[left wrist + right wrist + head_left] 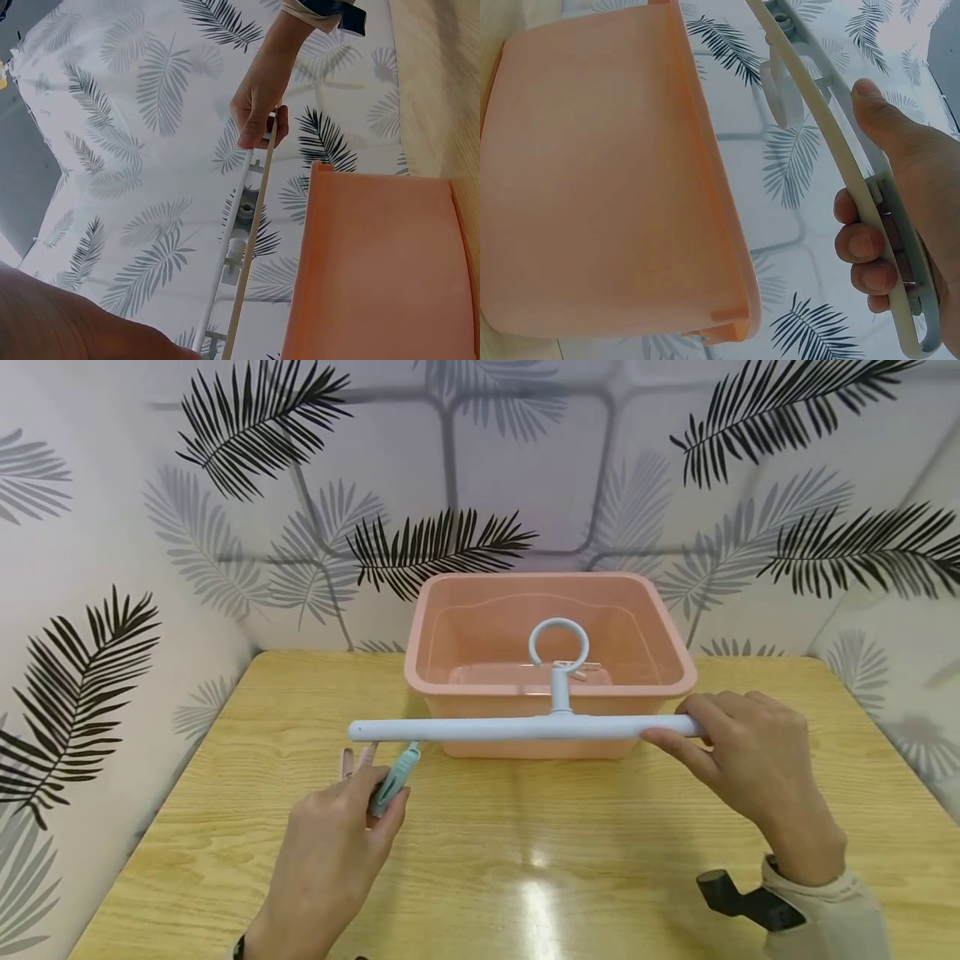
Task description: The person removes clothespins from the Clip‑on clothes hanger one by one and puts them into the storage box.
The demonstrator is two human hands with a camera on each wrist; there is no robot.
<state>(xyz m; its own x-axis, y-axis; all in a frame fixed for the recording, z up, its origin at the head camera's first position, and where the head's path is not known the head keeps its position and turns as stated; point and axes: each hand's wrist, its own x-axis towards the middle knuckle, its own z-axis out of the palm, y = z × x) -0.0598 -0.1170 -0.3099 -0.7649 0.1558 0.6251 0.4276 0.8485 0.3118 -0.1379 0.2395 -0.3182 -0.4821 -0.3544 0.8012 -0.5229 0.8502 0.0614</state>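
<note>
A pale blue-white hanger (pixel 480 728) with a ring-shaped hook is held level in front of the tub. My right hand (pixel 757 760) grips its right end, thumb on the near side; in the right wrist view the fingers (pixel 866 244) curl round the bar. Below the bar's left end, my left hand (pixel 337 835) pinches a teal clothes clip (pixel 395 779), its tip near the bar's underside. Pinkish clips (pixel 347 763) show just beyond that hand; whether they hang from the bar, I cannot tell. Grey fittings (pixel 246 210) line the hanger's hollow underside.
Behind the hanger stands a pink plastic tub (pixel 551 689) with several small light clips (pixel 577 667) on its floor. Wood-grain table (pixel 570 860) lies under everything, and a leaf-patterned cloth (pixel 262 527) rises behind it.
</note>
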